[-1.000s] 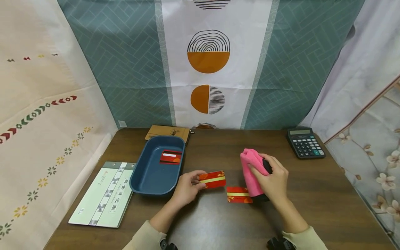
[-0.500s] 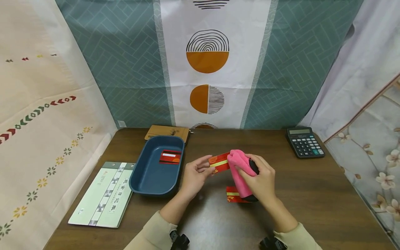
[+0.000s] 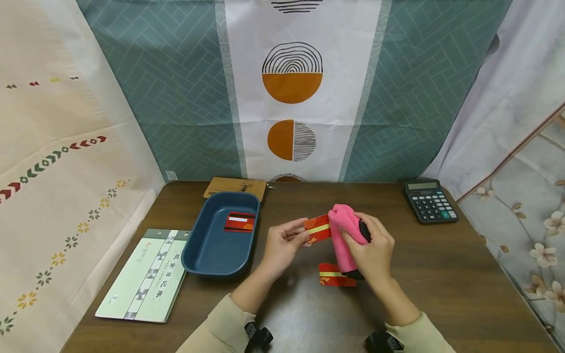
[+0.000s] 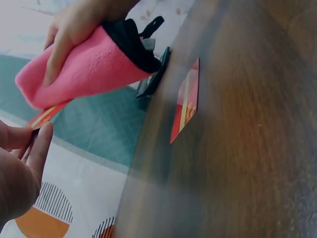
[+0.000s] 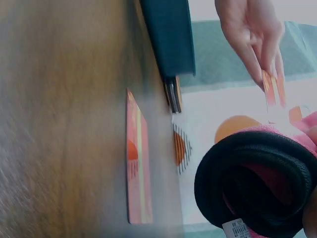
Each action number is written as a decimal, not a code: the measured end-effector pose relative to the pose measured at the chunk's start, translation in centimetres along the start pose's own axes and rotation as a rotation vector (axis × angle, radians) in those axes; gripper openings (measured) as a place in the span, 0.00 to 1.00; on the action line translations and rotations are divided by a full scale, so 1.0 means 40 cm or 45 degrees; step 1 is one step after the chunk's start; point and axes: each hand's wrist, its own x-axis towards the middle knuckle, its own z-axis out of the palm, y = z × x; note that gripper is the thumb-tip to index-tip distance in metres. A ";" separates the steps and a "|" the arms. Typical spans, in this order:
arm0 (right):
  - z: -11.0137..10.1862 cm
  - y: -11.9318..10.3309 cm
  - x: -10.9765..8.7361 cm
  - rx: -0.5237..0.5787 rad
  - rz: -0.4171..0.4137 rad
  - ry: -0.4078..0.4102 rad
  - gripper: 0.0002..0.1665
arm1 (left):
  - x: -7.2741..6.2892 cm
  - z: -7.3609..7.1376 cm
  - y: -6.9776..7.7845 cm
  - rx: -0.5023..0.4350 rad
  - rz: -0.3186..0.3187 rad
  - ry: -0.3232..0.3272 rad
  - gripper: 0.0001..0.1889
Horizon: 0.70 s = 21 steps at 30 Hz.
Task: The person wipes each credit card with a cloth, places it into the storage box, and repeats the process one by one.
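Observation:
My left hand (image 3: pixel 282 243) pinches a red card (image 3: pixel 319 229) with a yellow stripe between thumb and fingers, above the table. Its far end meets a folded pink cloth (image 3: pixel 343 235) with black edging, which my right hand (image 3: pixel 374 245) grips. In the left wrist view the cloth (image 4: pixel 89 72) overlaps the card's end. The right wrist view looks into the rolled black edge of the cloth (image 5: pixel 208 183), where a small barcode label (image 5: pixel 237 229) hangs. A second red card (image 3: pixel 331 280) lies flat on the table below the cloth, partly covered by it in the head view.
Left of my hands stands a blue tray (image 3: pixel 207 262) with a red card (image 3: pixel 240 223) inside. Behind it lies a brown notebook (image 3: pixel 234 186), and to its left a pale green account book (image 3: pixel 145 274). A black calculator (image 3: pixel 430 201) sits at the back right.
My left hand has moved right and up with its card, up to the cloth. My right hand brought the cloth left to the card, then slightly back right alongside it.

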 end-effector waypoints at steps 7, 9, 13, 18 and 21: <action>0.014 -0.027 -0.012 0.093 -0.101 -0.080 0.28 | 0.006 0.021 -0.003 -0.042 -0.018 -0.091 0.18; 0.017 -0.029 -0.012 0.107 -0.105 -0.064 0.28 | 0.006 0.021 -0.002 -0.051 -0.024 -0.100 0.17; 0.006 -0.015 0.002 0.043 -0.030 0.047 0.27 | 0.004 0.012 0.005 -0.024 -0.045 -0.056 0.18; 0.010 -0.025 -0.003 0.062 -0.043 0.006 0.27 | 0.005 0.016 0.001 -0.027 -0.026 -0.083 0.17; 0.019 -0.038 -0.014 0.112 -0.117 -0.038 0.28 | 0.005 0.025 -0.003 -0.043 -0.012 -0.112 0.17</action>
